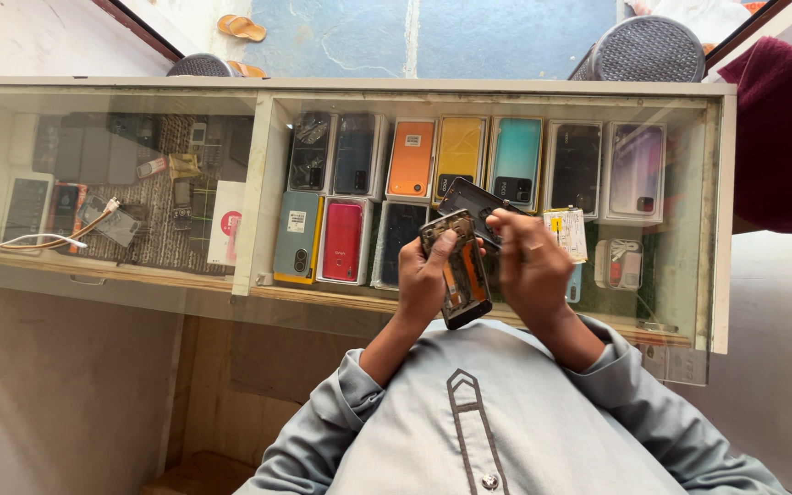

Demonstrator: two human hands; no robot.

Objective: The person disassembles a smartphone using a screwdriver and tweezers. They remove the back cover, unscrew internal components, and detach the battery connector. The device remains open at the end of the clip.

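Gripping opened phone point(461, 273), seemingly above orange box point(412, 158).

A glossy black back cover point(480, 207) and an opened phone point(459, 271) with bare metal and copper-toned insides are seen at the frame's centre. The tabletop point(506, 87) is made of smooth, reflective glass framed in pale, worn wood. Glossy plastic phone cases point(412, 158) in orange, yellow and teal are laid beneath it. Matt grey cloth is shown on the sleeves point(341, 403); a dark red fabric point(786, 128) looks plush.
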